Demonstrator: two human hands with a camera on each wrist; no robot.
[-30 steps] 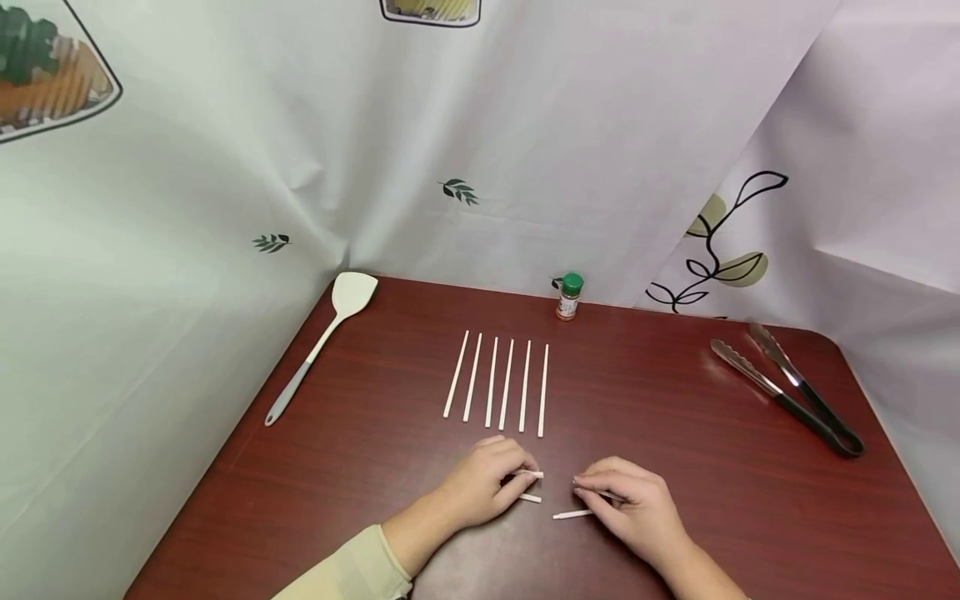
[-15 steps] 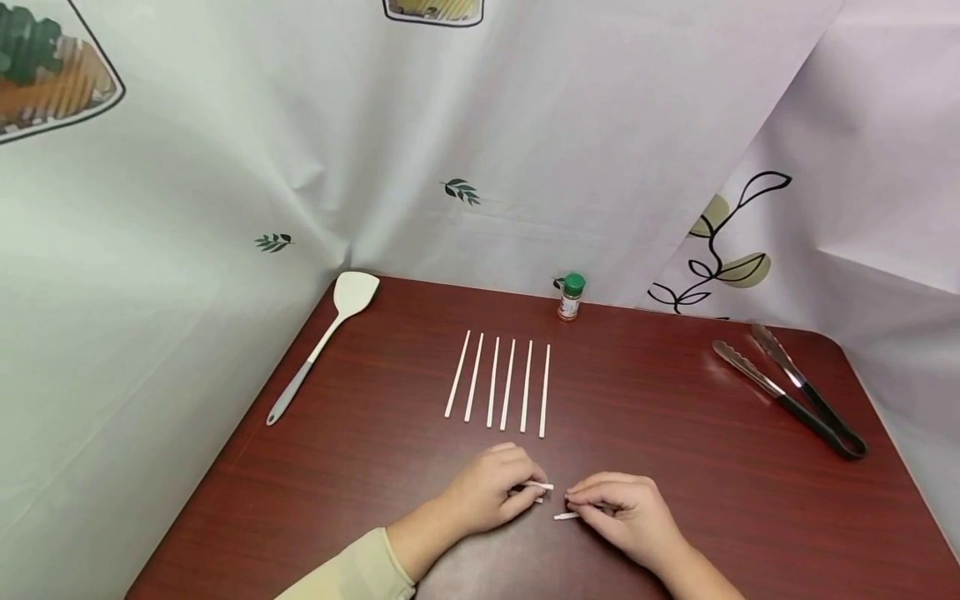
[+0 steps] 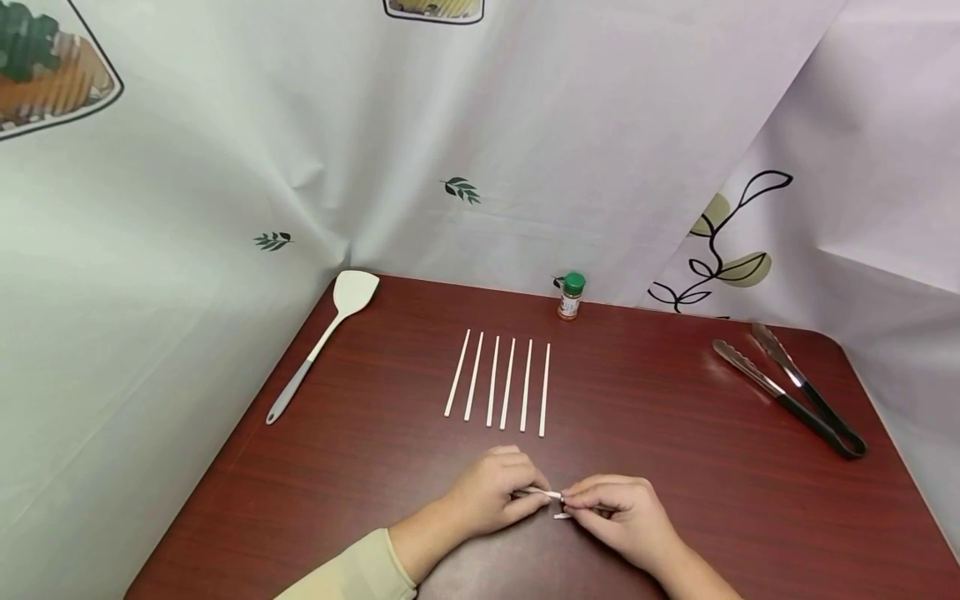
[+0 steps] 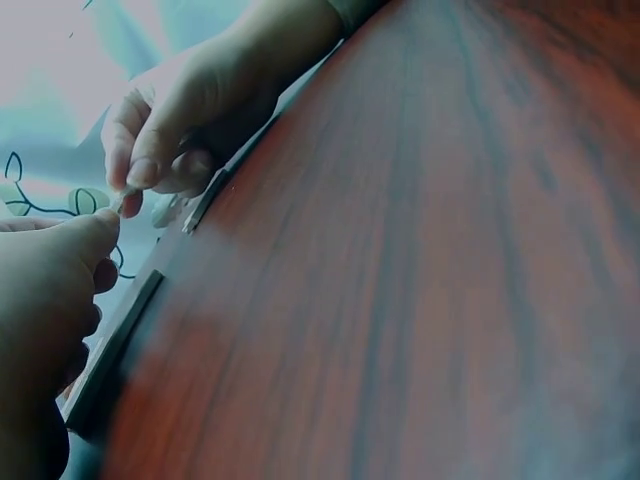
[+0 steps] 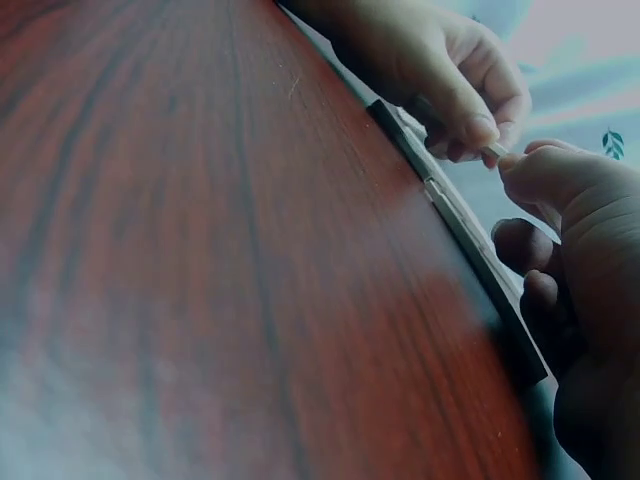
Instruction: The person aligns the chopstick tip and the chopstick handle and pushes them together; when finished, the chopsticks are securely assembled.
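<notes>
My left hand (image 3: 501, 492) pinches a thin white stick (image 3: 551, 494) between thumb and fingers. Its tip meets the fingertips of my right hand (image 3: 626, 512), which pinches the end of another slim stick, mostly hidden in the hand. Below the right fingers, the narrowed end of a further white stick (image 3: 562, 516) shows on the table. The right wrist view has this lying stick (image 5: 485, 265) under the right hand, roughly end to end with one under the left hand. Farther back, several long white sticks (image 3: 492, 382) lie side by side.
A white spatula (image 3: 322, 342) with a grey handle lies along the left side of the brown table (image 3: 337, 467). At the back stands a green-capped spice jar (image 3: 571, 297). Metal tongs (image 3: 787, 390) with black handles lie spread at the right. White printed cloth (image 3: 525, 167) hangs behind.
The left hand has brought its stick rightward and slightly toward me until its tip meets the right fingertips. The right hand has shifted slightly left. The row of sticks stays put.
</notes>
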